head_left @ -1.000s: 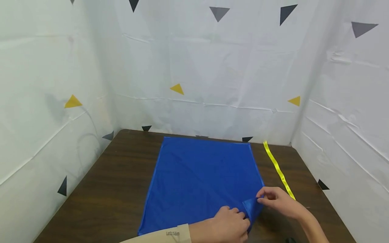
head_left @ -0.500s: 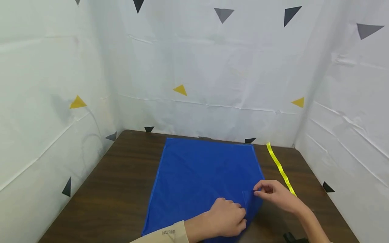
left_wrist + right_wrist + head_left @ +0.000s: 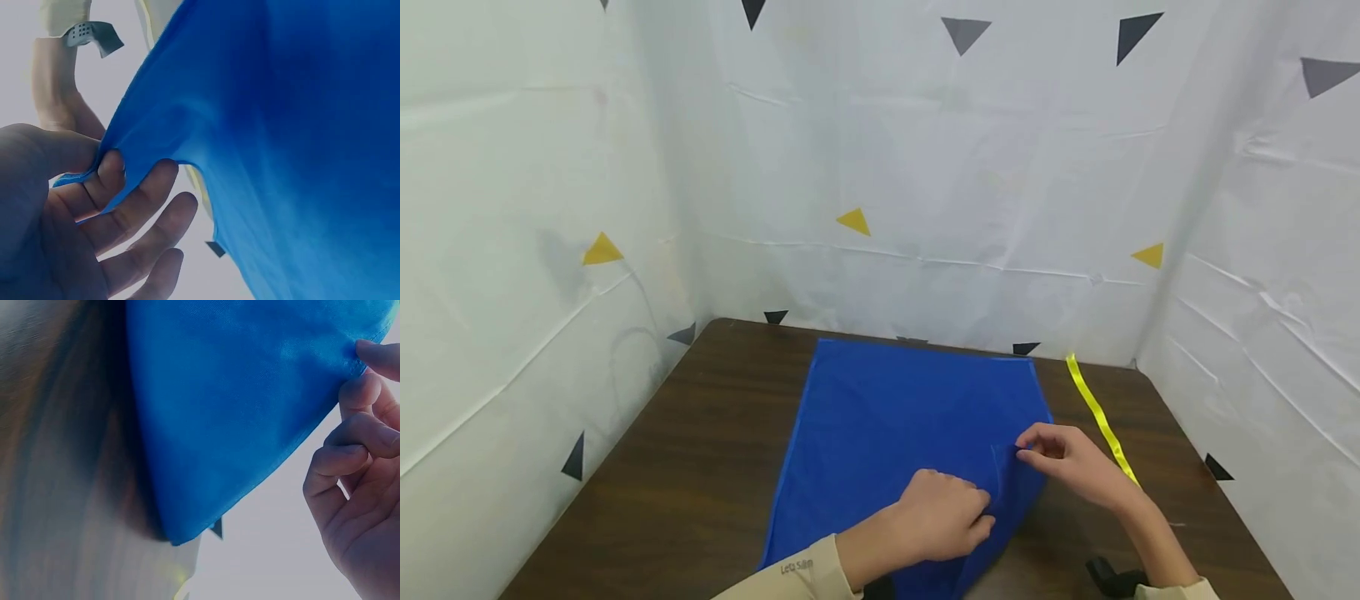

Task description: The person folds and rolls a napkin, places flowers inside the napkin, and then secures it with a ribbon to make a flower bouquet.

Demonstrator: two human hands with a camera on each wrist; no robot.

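A blue cloth (image 3: 880, 417) lies spread over the table, its near right part lifted and folded up between the two hands. The left hand (image 3: 943, 515) pinches its edge; in the left wrist view, thumb and index finger (image 3: 112, 172) meet on the fabric while the other fingers spread loosely. To the right, the right hand (image 3: 1067, 462) pinches the same lifted edge between thumb and fingertip. From the right wrist, the cloth (image 3: 237, 412) hangs down to a point beside that hand. The near edge of the cloth is partly hidden behind the left forearm.
A yellow ribbon (image 3: 1097, 414) lies lengthwise on the table to the right of the cloth, partly behind the right hand. The dark wood table (image 3: 692, 450) is bounded by white sheet walls (image 3: 925, 150) with triangle prints. A black wrist device (image 3: 1112, 577) shows near the right forearm.
Both hands have moved away from the person and slightly left, carrying the pinched edge farther over the cloth. More of the near right side is raised. The view has shifted slightly.
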